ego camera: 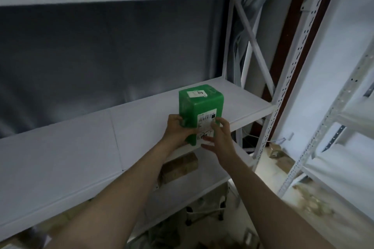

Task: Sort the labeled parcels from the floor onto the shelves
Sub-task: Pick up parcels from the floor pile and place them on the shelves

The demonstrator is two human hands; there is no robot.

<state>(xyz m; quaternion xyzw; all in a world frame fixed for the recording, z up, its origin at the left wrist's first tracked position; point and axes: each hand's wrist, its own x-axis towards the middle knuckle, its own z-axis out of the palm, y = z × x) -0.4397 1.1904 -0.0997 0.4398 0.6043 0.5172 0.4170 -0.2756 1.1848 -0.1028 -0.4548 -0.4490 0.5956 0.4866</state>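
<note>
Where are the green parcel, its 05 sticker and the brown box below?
green parcel (pixel 187 107): head view, its bare green left side.
05 sticker (pixel 197 93): head view, the sticker's white middle, on the parcel's top.
brown box (pixel 180 166): head view, its top face, on the lower shelf.

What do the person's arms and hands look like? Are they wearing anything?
Nothing is worn that I can see. The left arm and right arm are bare, with no sleeves in view. The left hand and right hand have no gloves, and no watch, bracelet or ring shows.
</note>
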